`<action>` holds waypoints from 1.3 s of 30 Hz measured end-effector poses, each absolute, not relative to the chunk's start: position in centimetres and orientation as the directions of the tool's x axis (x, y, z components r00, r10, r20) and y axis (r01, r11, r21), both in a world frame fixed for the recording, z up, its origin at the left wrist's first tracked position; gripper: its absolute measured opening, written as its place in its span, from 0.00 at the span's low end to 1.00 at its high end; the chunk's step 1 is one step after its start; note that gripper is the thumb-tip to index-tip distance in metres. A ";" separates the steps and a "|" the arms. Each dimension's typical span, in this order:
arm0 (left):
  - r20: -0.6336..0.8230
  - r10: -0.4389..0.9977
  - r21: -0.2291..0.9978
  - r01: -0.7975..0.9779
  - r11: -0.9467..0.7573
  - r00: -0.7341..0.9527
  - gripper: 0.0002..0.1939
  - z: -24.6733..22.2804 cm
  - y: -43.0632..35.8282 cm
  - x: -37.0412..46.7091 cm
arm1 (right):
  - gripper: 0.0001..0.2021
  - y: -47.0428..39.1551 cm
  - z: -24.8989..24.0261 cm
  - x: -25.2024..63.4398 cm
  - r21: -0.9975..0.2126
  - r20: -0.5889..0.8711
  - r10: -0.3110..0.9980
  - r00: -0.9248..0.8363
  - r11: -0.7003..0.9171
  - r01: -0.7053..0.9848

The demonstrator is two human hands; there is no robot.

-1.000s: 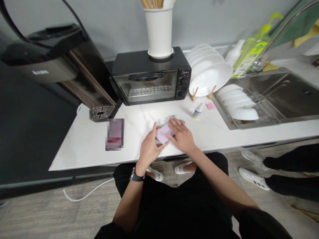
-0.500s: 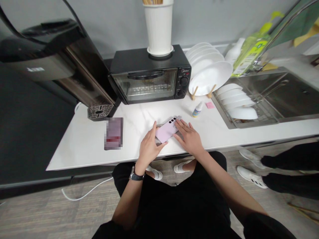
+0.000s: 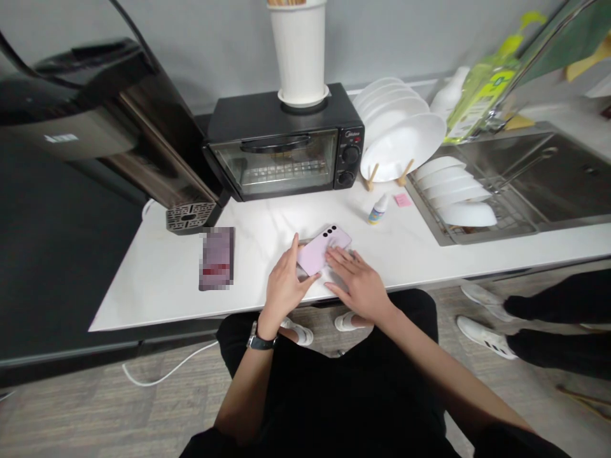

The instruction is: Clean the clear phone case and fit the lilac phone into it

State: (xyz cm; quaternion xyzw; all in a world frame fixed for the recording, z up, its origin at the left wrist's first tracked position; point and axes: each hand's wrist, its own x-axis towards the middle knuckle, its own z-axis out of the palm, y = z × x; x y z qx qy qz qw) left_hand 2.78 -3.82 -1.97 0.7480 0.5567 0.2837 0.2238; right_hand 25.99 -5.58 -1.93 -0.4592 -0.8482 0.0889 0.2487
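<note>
Here, head view: pink smartphone (image 3: 321,249) lies face down, camera lenses up, on the white countertop (image 3: 157,280), close to its front edge. Left hand (image 3: 285,286) pinches the phone's near-left corner, thumb and fingers curled round the edge. Right hand (image 3: 359,282) rests flat, fingers spread, fingertips on the phone's right side; it grips nothing. Second phone (image 3: 216,257) lies well apart to the left. Small dropper bottle (image 3: 379,210) stands near, behind-right. Bare counter lies between phone and toaster oven (image 3: 281,145).
</note>
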 end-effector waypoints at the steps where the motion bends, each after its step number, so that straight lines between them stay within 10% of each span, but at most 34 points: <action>1: 0.174 0.960 0.649 0.708 -0.279 0.219 0.58 -1.9 -3.8 2.9 | 0.33 -4.8 -2.0 26.7 -0.375 0.339 0.843 -0.418 0.529 0.761; 32: 0.169 0.960 0.676 0.683 -0.278 0.224 0.57 -1.9 -4.0 2.6 | 0.36 -6.2 -2.0 22.1 -0.410 0.328 0.748 -0.577 0.663 0.627; 39: 0.170 0.964 0.678 0.686 -0.264 0.203 0.60 -2.0 -3.8 2.9 | 0.29 -2.2 -1.7 26.4 -0.340 0.312 0.879 -0.362 0.459 0.821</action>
